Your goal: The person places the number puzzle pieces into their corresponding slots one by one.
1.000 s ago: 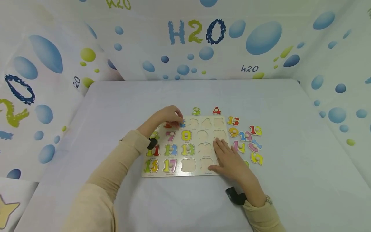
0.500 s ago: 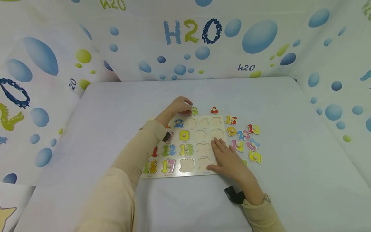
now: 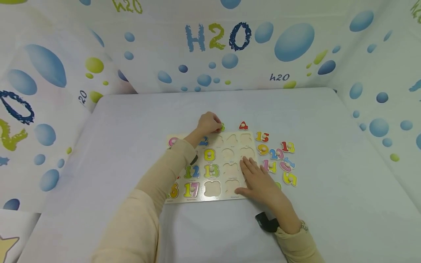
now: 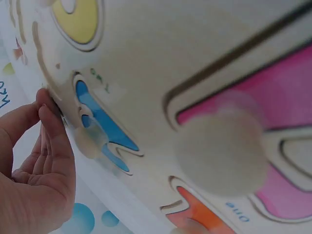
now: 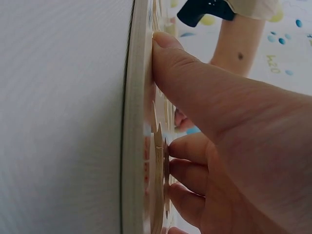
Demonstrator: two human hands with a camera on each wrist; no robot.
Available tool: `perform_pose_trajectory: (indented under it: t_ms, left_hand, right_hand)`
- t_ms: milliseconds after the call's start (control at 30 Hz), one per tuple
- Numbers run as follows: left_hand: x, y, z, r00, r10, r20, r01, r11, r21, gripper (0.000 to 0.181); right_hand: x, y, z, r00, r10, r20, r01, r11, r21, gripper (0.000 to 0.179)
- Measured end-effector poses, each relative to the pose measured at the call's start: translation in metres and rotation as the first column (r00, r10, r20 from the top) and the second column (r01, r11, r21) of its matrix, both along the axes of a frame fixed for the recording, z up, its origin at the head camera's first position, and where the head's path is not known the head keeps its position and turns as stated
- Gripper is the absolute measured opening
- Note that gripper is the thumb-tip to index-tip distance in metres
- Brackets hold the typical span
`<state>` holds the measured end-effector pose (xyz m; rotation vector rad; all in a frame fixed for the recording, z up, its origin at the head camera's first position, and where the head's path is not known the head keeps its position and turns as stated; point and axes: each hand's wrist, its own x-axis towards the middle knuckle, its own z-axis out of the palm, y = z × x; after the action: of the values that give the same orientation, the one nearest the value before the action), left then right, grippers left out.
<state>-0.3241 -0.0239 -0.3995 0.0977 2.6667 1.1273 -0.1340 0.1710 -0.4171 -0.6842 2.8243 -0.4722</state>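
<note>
A wooden number puzzle board (image 3: pixel 221 163) lies on the table, with knobbed pieces seated in its left part and bare recesses on the right. Beyond its far edge my left hand (image 3: pixel 209 123) pinches the green number 3 piece (image 3: pixel 223 127), which the fingers mostly cover. In the left wrist view, thumb and index finger meet close to the seated blue 2 (image 4: pixel 105 117). My right hand (image 3: pixel 261 182) rests flat with straight fingers on the board's right side. The right wrist view shows its thumb (image 5: pixel 180 63) on the board near the edge.
A red 4 (image 3: pixel 243 126) lies behind the board. Several loose number pieces lie to its right, among them the 15 (image 3: pixel 262 137), the yellow 5 (image 3: pixel 290 179) and the red-and-yellow 18 (image 3: pixel 288 147). Printed curtains (image 3: pixel 158 44) enclose the white table (image 3: pixel 345 175).
My left hand has moved from the seated blue 2 to the right and away, reaching the green 3, and its fingers have closed there. The right hand stays on the board.
</note>
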Motion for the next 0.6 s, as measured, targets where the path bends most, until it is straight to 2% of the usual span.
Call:
perform_pose_trajectory:
  t_ms: [100, 267, 433, 533, 600]
  left_hand:
    - [0.005, -0.002, 0.005, 0.997, -0.019, -0.071, 0.015, 0.998, -0.066, 0.011]
    - [0.014, -0.012, 0.022, 0.992, -0.052, -0.112, 0.054, 0.998, 0.013, 0.012]
    - [0.037, -0.029, 0.040, 0.997, -0.052, -0.053, 0.060, 0.986, 0.158, 0.013]
    - [0.052, -0.036, 0.048, 0.998, -0.064, -0.025, 0.068, 0.979, 0.192, 0.013]
    - [0.058, -0.037, 0.048, 0.997, -0.071, -0.019, 0.074, 0.980, 0.186, 0.014]
  right_hand:
    - [0.000, -0.001, -0.002, 1.000, 0.008, -0.009, -0.008, 1.000, -0.004, 0.092]
    - [-0.001, -0.003, -0.003, 1.000, 0.013, -0.027, -0.013, 1.000, -0.008, 0.092]
    - [-0.001, -0.004, -0.002, 1.000, 0.021, -0.017, -0.021, 1.000, -0.002, 0.091]
    - [-0.001, -0.003, -0.002, 1.000, 0.020, -0.021, -0.020, 1.000, 0.010, 0.091]
    - [0.000, -0.003, -0.002, 1.000, 0.018, -0.021, -0.018, 1.000, 0.009, 0.091]
